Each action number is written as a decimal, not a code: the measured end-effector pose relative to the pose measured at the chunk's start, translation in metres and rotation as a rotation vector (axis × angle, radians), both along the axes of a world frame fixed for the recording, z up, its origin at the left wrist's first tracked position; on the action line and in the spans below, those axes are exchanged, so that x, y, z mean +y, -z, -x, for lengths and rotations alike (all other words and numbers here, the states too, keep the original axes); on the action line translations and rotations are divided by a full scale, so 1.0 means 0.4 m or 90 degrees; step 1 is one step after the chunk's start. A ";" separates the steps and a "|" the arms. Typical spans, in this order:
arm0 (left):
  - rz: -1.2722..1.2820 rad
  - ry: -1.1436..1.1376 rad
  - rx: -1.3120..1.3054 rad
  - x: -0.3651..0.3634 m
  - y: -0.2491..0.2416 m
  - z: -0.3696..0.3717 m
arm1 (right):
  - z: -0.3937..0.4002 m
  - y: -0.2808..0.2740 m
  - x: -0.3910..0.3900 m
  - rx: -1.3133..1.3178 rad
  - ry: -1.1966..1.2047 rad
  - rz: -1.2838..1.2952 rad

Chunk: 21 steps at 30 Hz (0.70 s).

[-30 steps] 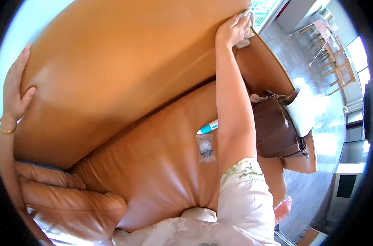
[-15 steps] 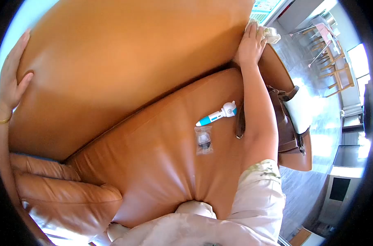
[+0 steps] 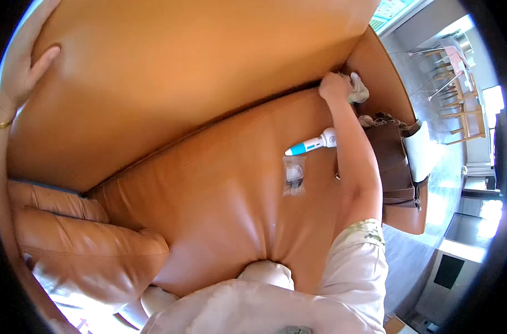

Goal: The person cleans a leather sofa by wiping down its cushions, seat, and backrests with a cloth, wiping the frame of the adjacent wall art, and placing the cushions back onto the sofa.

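Note:
My right hand (image 3: pixel 337 88) is closed on a pale cloth (image 3: pixel 358 89) at the right end of the crease between the sofa's backrest (image 3: pixel 192 55) and seat (image 3: pixel 220 167). Against the far left of the backrest rests my left hand (image 3: pixel 26 72), fingers and thumb apart, holding nothing. A white and blue pen-shaped device (image 3: pixel 312 145) lies on the seat beside my right forearm, which hides part of its round end. Just below it is a small clear plastic packet (image 3: pixel 294 176) with something pale and dark inside.
A dark brown bag (image 3: pixel 384 161) leans by the sofa's right armrest (image 3: pixel 384 69). Folded brown cushions (image 3: pixel 86 245) sit at the lower left. Wooden chairs (image 3: pixel 468 122) and a table stand on the grey floor beyond.
My right hand has moved down with the cloth, from the top of the armrest side to the crease, and its fingers have closed more. My left hand appears higher in view.

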<state>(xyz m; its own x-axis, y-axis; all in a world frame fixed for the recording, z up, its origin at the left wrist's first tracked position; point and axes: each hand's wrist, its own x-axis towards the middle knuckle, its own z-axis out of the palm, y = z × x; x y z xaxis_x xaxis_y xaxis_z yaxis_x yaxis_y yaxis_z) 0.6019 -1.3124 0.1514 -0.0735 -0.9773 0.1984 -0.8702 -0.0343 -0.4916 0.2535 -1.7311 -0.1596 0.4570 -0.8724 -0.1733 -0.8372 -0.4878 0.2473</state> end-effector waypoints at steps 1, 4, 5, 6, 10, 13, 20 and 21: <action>0.004 0.004 -0.003 0.001 0.006 -0.010 | -0.038 -0.024 0.074 0.016 -0.057 -0.034; 0.033 -0.005 0.002 0.010 0.010 -0.016 | -0.151 0.020 0.392 0.085 -0.244 0.047; 0.078 0.081 -0.007 -0.009 0.022 -0.028 | -0.176 0.042 0.463 0.029 -0.334 -0.074; 0.122 0.168 -0.017 -0.045 0.043 -0.050 | -0.216 0.027 0.561 0.086 -0.407 -0.192; 0.126 0.238 -0.025 -0.057 0.047 -0.067 | -0.184 0.017 0.769 -0.331 -0.653 -0.286; 0.135 0.236 -0.030 -0.060 0.048 -0.049 | -0.115 -0.026 0.573 -0.303 -0.495 -0.210; 0.135 0.224 -0.007 -0.061 0.031 -0.062 | 0.098 0.061 0.062 -0.132 0.137 0.056; 0.124 0.190 0.002 -0.058 0.025 -0.044 | 0.075 0.072 0.054 -0.011 0.089 0.037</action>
<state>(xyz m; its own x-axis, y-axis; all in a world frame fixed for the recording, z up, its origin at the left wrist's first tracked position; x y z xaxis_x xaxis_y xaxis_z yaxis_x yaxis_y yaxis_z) 0.6196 -1.3356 0.1413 -0.3490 -0.8570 0.3792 -0.8574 0.1288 -0.4982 0.2233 -1.7094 -0.1883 0.3333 -0.9359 -0.1139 -0.9001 -0.3518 0.2569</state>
